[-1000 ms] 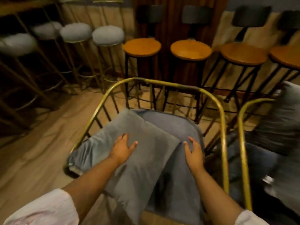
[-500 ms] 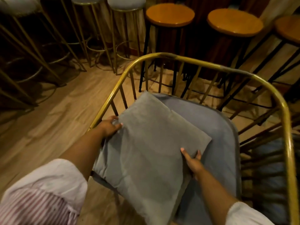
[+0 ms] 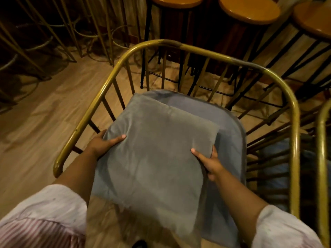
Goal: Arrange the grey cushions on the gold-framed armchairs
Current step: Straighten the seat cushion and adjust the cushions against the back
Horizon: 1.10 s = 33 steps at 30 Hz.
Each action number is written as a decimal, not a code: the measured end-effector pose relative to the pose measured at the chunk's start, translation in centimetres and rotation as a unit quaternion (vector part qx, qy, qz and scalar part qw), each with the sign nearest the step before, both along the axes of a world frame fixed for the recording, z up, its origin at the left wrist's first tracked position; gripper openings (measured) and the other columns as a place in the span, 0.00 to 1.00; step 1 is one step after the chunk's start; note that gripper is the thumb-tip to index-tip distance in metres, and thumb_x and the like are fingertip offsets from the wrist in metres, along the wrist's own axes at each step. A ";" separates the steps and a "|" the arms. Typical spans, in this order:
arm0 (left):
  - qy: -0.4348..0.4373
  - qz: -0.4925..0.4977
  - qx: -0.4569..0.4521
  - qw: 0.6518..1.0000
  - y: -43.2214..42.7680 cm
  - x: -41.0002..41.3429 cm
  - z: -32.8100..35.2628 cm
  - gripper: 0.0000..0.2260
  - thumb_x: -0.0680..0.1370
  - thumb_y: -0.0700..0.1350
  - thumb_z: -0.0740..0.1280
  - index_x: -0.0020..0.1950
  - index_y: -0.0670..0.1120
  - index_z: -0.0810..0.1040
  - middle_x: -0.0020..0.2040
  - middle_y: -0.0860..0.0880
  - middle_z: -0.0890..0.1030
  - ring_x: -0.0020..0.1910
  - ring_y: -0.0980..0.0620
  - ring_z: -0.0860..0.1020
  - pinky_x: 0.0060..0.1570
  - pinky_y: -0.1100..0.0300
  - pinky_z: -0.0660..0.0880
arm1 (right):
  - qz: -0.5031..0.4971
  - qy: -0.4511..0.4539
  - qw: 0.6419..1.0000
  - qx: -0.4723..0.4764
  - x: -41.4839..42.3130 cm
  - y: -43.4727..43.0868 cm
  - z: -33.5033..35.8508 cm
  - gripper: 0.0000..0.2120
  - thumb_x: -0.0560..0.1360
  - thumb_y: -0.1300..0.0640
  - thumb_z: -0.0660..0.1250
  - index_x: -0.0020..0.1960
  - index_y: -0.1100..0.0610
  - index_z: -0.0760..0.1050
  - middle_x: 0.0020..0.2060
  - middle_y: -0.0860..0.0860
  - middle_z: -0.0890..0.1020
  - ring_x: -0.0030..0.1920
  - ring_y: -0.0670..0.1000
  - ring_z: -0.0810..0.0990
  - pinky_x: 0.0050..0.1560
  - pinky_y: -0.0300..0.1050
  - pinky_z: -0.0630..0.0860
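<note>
A square grey cushion point(image 3: 155, 154) lies tilted across the seat of a gold-framed armchair point(image 3: 195, 49), overhanging the front edge. Under it is the chair's blue-grey seat pad point(image 3: 229, 122). My left hand point(image 3: 103, 143) grips the cushion's left edge, thumb on top. My right hand point(image 3: 210, 161) holds its right edge, fingers tucked underneath. A second gold-framed armchair point(image 3: 322, 140) shows at the far right, with a dark cushion point(image 3: 274, 169) visible through the bars.
Black-legged bar stools with round wooden seats point(image 3: 249, 9) stand just behind the chair. Gold wire stool legs point(image 3: 75, 33) crowd the back left. Wooden floor point(image 3: 35, 122) runs along the left side.
I have leaned closer over the chair. My left hand shifted onto the cushion's left edge with the thumb on top, and the cushion has turned slightly squarer to the seat.
</note>
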State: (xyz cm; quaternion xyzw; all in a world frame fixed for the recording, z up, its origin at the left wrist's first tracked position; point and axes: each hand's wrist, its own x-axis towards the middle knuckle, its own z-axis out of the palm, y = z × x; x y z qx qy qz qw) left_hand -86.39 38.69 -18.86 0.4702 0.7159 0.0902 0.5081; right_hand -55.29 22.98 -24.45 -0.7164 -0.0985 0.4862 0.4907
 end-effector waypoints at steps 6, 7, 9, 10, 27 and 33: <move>-0.062 0.008 0.007 0.998 -5.5 3.3 -1.1 0.39 0.68 0.56 0.74 0.75 0.49 0.62 0.73 0.45 0.68 0.68 0.40 0.70 0.63 0.48 0.69 | 0.037 -0.103 0.994 -0.024 4.6 -3.4 2.5 0.57 0.56 0.46 0.81 0.76 0.44 0.51 0.72 0.48 0.66 0.69 0.54 0.68 0.68 0.56 0.69; -0.067 0.003 0.014 0.998 -6.1 3.8 -1.2 0.38 0.69 0.54 0.74 0.75 0.48 0.62 0.73 0.45 0.68 0.69 0.41 0.70 0.62 0.49 0.70 | 0.033 -0.109 0.993 -0.028 5.1 -4.3 2.5 0.58 0.56 0.46 0.81 0.76 0.43 0.50 0.72 0.48 0.64 0.70 0.54 0.67 0.68 0.56 0.68; -0.075 -0.005 0.022 0.997 -6.9 4.4 -1.8 0.37 0.69 0.51 0.75 0.74 0.47 0.63 0.73 0.45 0.68 0.68 0.41 0.70 0.60 0.51 0.70 | 0.033 -0.110 0.993 -0.034 5.6 -5.7 2.2 0.60 0.53 0.44 0.81 0.76 0.41 0.49 0.73 0.49 0.64 0.70 0.55 0.67 0.69 0.57 0.68; -0.075 -0.007 0.021 0.997 -7.2 4.5 -2.1 0.37 0.69 0.51 0.75 0.74 0.47 0.63 0.72 0.45 0.69 0.68 0.41 0.70 0.59 0.52 0.70 | 0.032 -0.110 0.993 -0.040 5.6 -6.3 2.0 0.60 0.52 0.43 0.80 0.76 0.41 0.48 0.73 0.49 0.64 0.70 0.55 0.67 0.68 0.58 0.68; 0.093 -0.091 -0.038 0.991 -8.8 4.0 -4.6 0.47 0.67 0.65 0.69 0.78 0.56 0.47 0.78 0.39 0.52 0.75 0.34 0.55 0.72 0.38 0.57 | 0.097 -0.158 0.972 -0.141 2.9 -8.6 -0.9 0.51 0.69 0.43 0.71 0.77 0.48 0.39 0.76 0.58 0.56 0.72 0.64 0.61 0.70 0.57 0.64; 0.102 -0.197 0.110 0.969 -10.1 8.6 -1.6 0.35 0.76 0.57 0.64 0.77 0.58 0.47 0.79 0.44 0.52 0.77 0.38 0.54 0.73 0.40 0.56 | 0.151 -0.276 0.937 -0.151 2.1 -8.1 2.5 0.31 0.76 0.42 0.60 0.74 0.55 0.60 0.74 0.60 0.60 0.72 0.61 0.62 0.70 0.50 0.62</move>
